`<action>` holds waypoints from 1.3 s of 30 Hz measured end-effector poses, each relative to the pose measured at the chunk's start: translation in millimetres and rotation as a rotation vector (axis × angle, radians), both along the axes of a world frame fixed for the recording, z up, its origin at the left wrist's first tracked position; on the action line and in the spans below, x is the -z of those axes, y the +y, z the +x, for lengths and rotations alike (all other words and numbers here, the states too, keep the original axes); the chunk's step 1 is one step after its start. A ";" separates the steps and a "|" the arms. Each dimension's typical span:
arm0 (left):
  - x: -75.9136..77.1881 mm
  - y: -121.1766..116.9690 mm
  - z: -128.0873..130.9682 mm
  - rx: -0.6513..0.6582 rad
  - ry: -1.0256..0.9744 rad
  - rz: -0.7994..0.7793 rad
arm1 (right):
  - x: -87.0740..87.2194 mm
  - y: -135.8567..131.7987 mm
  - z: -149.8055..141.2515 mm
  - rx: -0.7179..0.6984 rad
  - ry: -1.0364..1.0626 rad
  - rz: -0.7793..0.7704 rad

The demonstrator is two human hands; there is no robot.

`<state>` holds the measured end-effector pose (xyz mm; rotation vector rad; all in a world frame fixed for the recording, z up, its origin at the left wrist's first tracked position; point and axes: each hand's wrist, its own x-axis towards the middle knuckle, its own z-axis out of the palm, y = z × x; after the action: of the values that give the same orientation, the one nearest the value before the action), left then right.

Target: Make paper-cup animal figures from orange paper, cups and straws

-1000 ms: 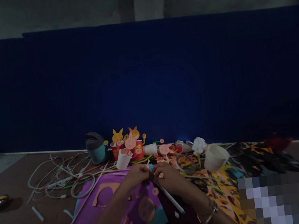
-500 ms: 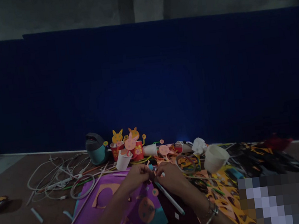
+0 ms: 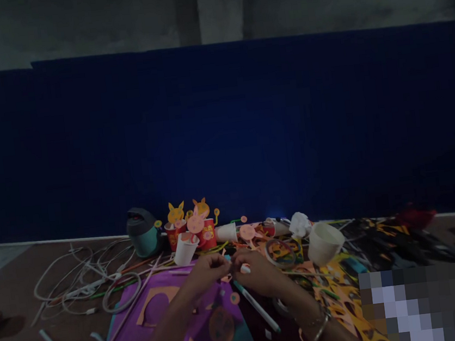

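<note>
My left hand [image 3: 209, 269] and my right hand [image 3: 257, 271] meet over the purple paper [image 3: 160, 298], with fingers pinched together and tips nearly touching. Whatever is between the fingers is too small and dark to make out. Under my right hand a white marker pen [image 3: 257, 306] slants down toward the front. An orange paper disc with a drawn face [image 3: 221, 327] and a small orange disc [image 3: 235, 297] are below my hands. An orange sheet with a round hole [image 3: 153, 305] rests on the purple paper, left of my left forearm.
Behind my hands stand a white paper cup [image 3: 186, 247] and red paper cups [image 3: 208, 233] with paper animal faces. A teal and grey device [image 3: 143, 235], tangled white cables [image 3: 100, 275], a tape roll [image 3: 280, 253], a white cup [image 3: 325, 242] and yellow paper scraps [image 3: 345, 305] lie around.
The view has tilted and shifted slightly, so the table things appear a little lower and more to the left. My fingertips stay pinched together, slightly changed in pose.
</note>
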<state>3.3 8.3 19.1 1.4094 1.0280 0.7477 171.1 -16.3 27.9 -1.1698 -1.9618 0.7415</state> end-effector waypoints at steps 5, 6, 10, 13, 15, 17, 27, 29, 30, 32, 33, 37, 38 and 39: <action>2.1 -1.4 -0.6 0.056 -0.033 0.019 | -1.5 0.9 0.9 -0.035 0.103 0.023; 2.9 -0.6 -0.6 0.049 -0.039 0.032 | -1.4 1.4 1.7 -0.025 0.110 0.012; 7.8 4.7 0.0 0.011 -0.057 0.085 | 0.2 3.8 5.1 0.025 0.081 -0.060; 9.9 6.1 0.7 0.017 -0.068 0.099 | 0.5 4.7 6.2 0.017 0.096 -0.055; 8.7 4.2 1.2 0.036 -0.067 0.089 | -0.6 4.2 6.2 -0.002 0.119 -0.031; 5.5 0.7 1.6 0.061 -0.056 0.072 | -2.4 2.9 5.9 -0.028 0.123 -0.016; 4.2 4.8 1.7 -0.120 -0.018 0.166 | -5.8 1.9 6.9 0.186 0.074 0.023; 5.4 5.6 1.4 -0.165 -0.011 0.185 | -8.6 1.4 5.8 0.221 0.082 0.089; 5.1 5.2 1.5 -0.182 -0.004 0.196 | -9.9 0.8 4.8 0.224 0.073 0.118; 2.9 3.2 2.3 -0.208 0.016 0.226 | -11.5 -1.1 2.2 0.225 0.032 0.154; 1.1 1.7 3.0 -0.216 0.029 0.246 | -11.5 -2.0 0.8 0.229 0.010 0.162; -7.4 -4.8 7.3 -0.233 0.083 0.343 | -6.5 -4.0 -3.9 0.258 -0.045 0.157; -9.0 -6.4 8.5 -0.236 0.091 0.362 | -5.0 -3.8 -4.6 0.262 -0.049 0.152; -10.3 -7.9 9.5 -0.242 0.104 0.386 | -3.7 -3.6 -5.1 0.266 -0.050 0.148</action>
<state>12.8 0.4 29.4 1.6838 1.1928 1.1037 166.0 -19.8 31.6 -1.3351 -1.8201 0.4263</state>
